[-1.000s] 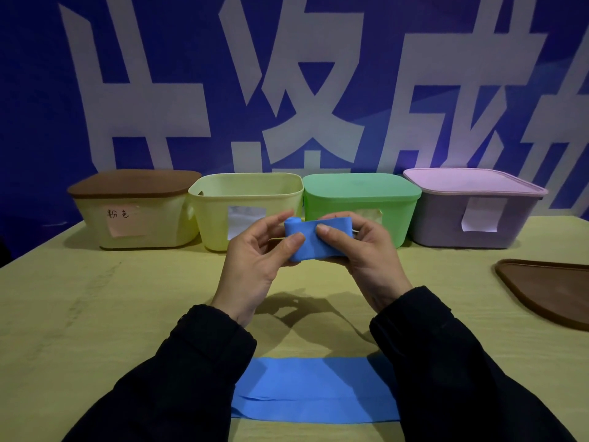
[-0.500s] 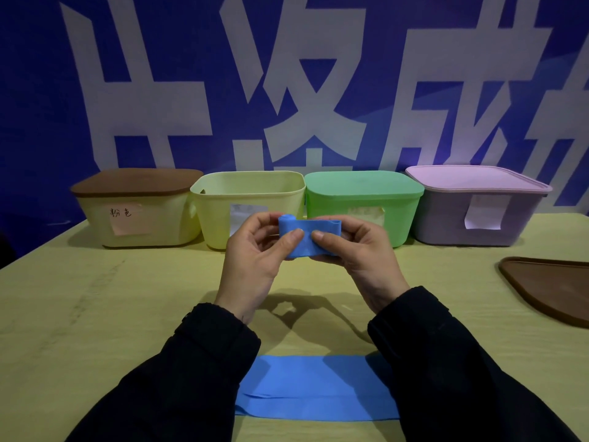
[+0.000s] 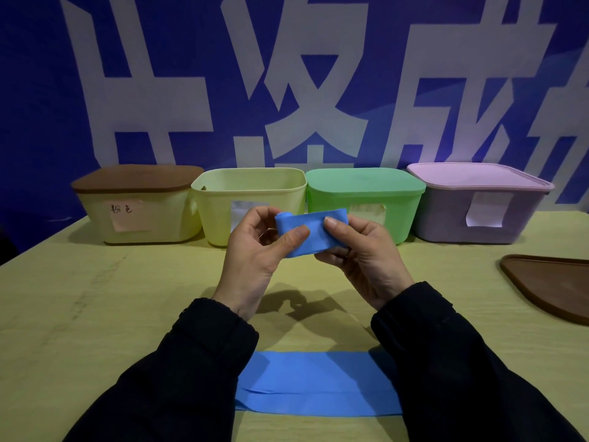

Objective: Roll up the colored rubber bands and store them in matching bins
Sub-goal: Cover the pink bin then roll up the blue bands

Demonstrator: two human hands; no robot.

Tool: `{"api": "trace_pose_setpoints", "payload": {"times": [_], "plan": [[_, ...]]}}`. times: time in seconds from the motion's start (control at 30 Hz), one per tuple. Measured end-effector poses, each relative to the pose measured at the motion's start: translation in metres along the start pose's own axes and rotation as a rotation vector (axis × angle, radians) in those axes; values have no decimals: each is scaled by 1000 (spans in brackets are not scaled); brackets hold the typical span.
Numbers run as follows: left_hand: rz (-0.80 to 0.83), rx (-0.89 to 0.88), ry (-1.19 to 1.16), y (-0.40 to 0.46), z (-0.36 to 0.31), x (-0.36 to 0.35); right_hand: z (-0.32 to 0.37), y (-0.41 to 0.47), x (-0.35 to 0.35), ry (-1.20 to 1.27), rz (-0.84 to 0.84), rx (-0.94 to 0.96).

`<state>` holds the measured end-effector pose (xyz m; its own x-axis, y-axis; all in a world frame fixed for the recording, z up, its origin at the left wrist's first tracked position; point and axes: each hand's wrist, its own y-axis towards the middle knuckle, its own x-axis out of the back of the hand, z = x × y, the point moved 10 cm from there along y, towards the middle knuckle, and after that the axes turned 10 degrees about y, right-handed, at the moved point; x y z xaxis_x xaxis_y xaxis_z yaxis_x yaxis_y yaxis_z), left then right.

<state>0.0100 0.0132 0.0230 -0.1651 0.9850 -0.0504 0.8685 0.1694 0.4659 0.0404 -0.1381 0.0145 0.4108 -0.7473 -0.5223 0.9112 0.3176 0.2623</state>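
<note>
Blue rubber band, one end: held in the air above the yellow-green table, between the two hands and in front of the row of bins. Short rolled start at its left end, a small cylinder standing roughly upright beside the left fingertips; flat strip running rightward from it, long axis left to right and slightly downhill toward the left. Left hand: thumb pressed on the near face just right of the roll, fingers curled behind, pinching. Right hand: thumb on the near face farther right, fingers beneath, pinching the flat part. Roll nearer the left hand, so the turning likely falls there, with the right feeding strip. Remainder of the band: lying flat on the table close to the body, between the dark sleeves; link to the held end hidden. Open pale-yellow bin: lidless, directly behind the left hand. Brown-lidded bin, green-lidded bin and lilac-lidded bin: closed. Loose brown lid: on the table, far right.
</note>
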Motion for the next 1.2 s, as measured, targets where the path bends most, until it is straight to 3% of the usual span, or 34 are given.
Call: {"api": "trace_pose_setpoints", "payload": {"times": [0.33,0.67,0.93,1.2], "plan": [[107,31,-61,-3,1,-12,-1,1,3,-31,-37,19],[143,8,83,-7,1,-20,5,1,3,-256,-51,168],[-30,40,3,-1,5,0,1,3,6,-115,-30,82],[60,9,-28,-1,-1,-9,-4,4,3,39,-16,10]]}}
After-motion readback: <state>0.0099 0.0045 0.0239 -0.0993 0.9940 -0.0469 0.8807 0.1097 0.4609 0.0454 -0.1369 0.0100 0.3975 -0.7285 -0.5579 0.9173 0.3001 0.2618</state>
